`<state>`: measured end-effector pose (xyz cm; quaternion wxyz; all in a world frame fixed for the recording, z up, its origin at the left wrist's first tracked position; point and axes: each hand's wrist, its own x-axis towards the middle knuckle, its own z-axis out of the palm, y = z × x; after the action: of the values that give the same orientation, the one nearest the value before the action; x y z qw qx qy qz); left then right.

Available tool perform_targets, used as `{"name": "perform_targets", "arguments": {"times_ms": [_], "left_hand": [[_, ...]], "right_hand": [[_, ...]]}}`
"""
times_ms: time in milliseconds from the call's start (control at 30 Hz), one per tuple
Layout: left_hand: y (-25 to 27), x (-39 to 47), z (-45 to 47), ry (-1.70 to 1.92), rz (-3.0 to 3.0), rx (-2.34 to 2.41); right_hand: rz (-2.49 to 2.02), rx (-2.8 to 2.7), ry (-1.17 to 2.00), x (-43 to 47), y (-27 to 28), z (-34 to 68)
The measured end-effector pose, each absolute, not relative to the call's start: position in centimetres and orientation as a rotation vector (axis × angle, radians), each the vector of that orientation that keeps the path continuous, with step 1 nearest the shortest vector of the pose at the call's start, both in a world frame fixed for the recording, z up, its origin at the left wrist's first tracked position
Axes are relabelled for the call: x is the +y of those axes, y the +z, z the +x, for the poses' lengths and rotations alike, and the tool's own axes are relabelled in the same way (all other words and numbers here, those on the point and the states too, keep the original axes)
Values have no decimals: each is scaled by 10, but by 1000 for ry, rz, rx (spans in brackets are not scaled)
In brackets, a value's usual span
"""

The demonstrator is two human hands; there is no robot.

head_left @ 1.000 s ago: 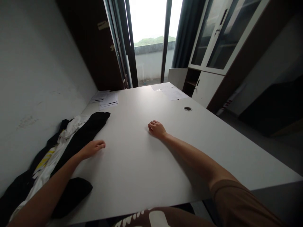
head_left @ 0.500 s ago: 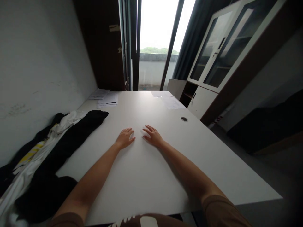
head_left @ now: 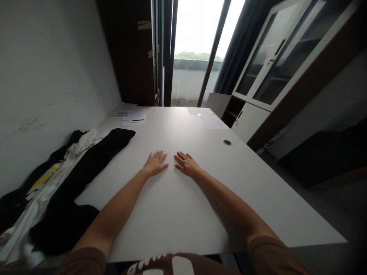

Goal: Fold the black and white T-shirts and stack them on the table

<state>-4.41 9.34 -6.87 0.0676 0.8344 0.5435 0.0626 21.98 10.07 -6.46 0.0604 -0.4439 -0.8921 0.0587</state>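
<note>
Both of my hands rest palm down on a white table [head_left: 172, 206], a short gap between them. My left hand [head_left: 155, 163] has its fingers spread and holds nothing. Opposite it, my right hand [head_left: 187, 164] is also open, its fingers stretched out toward the left and away from me. Black clothing [head_left: 94, 168] lies along the table's left side, left of my left forearm. Beside it, nearer the wall, runs a crumpled white garment [head_left: 88, 139] with a yellow-marked piece [head_left: 44, 177] next to it.
Paper sheets [head_left: 134, 115] lie at the far left of the table, and more sheets [head_left: 213, 122] at the far right. A round cable hole [head_left: 227, 143] sits near the right edge. Beyond stands a cabinet [head_left: 255, 120] with glass doors; a wall [head_left: 57, 76] borders the left.
My hands have flattened onto the tabletop with the fingers more spread. The view has shifted slightly, so most things appear a little further right.
</note>
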Motion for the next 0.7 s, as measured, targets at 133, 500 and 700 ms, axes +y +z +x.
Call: {"name": "perform_targets", "arguments": {"times_ms": [133,500,700], "left_hand": [[-69,96,-48,124,2551,1564],[-68,93,-53,113,2611,1538],[-66,91,-49,108,2575,1604]], "right_hand": [[-1337,-2759,193,101,-64,219],[-1386,-2766,254,111,-59,207],[-1371,-2743,245,110,-60,205]]}}
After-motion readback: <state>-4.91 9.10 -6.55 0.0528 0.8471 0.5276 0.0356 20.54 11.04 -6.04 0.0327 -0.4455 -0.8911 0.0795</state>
